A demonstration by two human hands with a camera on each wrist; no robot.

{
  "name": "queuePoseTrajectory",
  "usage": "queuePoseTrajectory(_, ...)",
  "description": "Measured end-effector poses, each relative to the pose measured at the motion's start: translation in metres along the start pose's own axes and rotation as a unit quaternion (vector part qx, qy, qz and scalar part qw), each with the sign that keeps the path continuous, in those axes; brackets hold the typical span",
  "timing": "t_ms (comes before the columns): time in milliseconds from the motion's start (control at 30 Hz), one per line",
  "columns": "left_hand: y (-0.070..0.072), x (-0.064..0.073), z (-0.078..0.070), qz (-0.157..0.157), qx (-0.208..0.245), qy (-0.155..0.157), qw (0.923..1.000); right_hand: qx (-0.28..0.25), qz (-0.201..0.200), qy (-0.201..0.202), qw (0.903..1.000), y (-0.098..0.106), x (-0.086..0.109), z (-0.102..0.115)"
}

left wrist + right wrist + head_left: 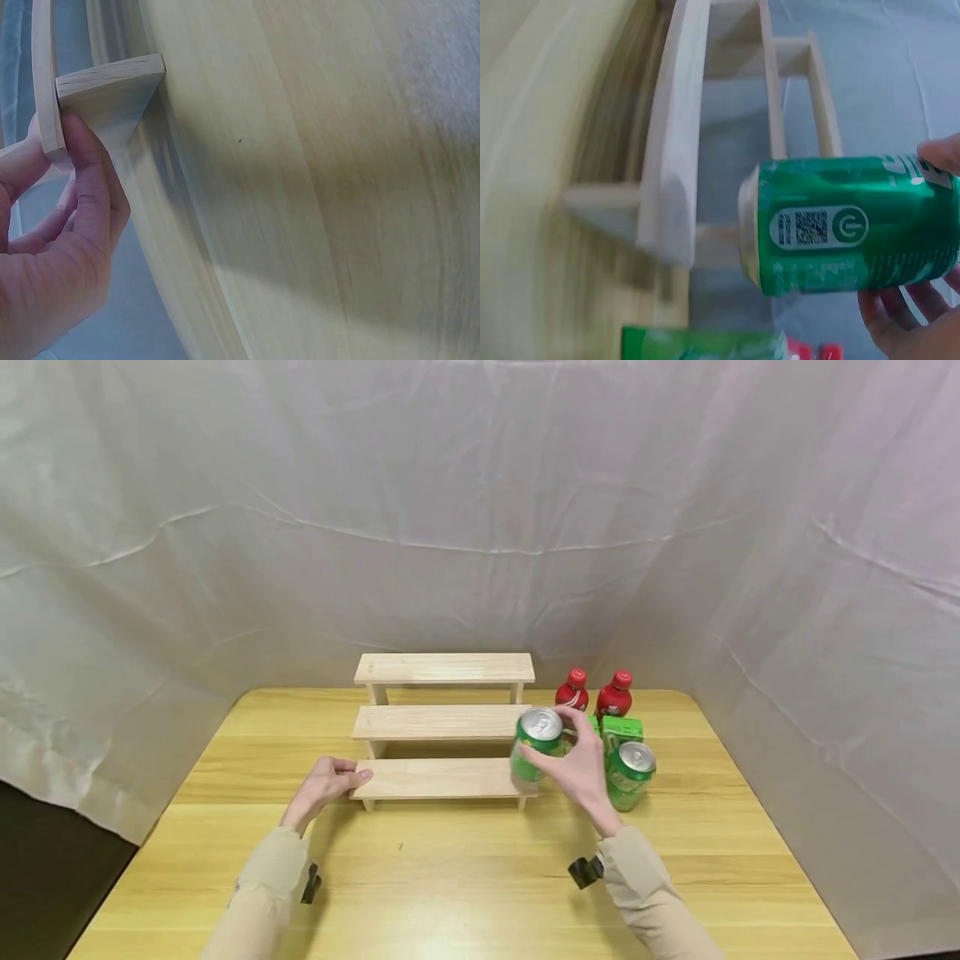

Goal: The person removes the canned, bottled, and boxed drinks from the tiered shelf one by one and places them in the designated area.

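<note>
A light wooden three-step display rack (438, 778) stands on the table. My left hand (324, 789) grips the left end of its lowest step; in the left wrist view, thumb and fingers lie on opposite faces of the board (46, 82). A green drink can (534, 758) with a silver top is held upright in my right hand (579, 770), at the right end of the lowest step. Seen from the right wrist, the can's base (748, 232) is apart from the step, and fingers wrap its upper part.
Right of the rack, a second green can (630, 777) stands in front of green cartons (622, 728). Two red bottles (615, 695) with red caps are behind them. Grey cloth (480, 527) hangs around the back and sides of the wooden table (450, 877).
</note>
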State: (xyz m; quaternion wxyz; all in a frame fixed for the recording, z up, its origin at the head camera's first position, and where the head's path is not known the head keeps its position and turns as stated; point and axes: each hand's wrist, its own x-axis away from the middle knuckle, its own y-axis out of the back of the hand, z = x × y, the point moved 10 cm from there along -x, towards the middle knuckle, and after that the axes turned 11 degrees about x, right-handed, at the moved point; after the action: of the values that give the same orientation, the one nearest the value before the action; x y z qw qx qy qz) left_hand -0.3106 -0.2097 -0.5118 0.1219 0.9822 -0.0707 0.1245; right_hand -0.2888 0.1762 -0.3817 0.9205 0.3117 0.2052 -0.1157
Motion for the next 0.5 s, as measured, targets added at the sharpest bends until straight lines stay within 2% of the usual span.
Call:
queuePoseTrajectory(133,0.000,-0.001,0.000,-0.001,0.002,0.002,1.0000,0.015,-0.034,-0.043,0.9984,0.019,0.006,-0.025)
queuePoseTrajectory(300,0.000,0.000,0.000,-0.002,0.003,0.006,1.0000,0.045,-0.044,-0.106,0.9924,0.029,0.015,-0.052)
queuePoseTrajectory(500,0.001,0.001,0.000,-0.006,-0.008,0.012,0.9999,0.079,-0.030,-0.118,0.9894,0.026,0.023,-0.066)
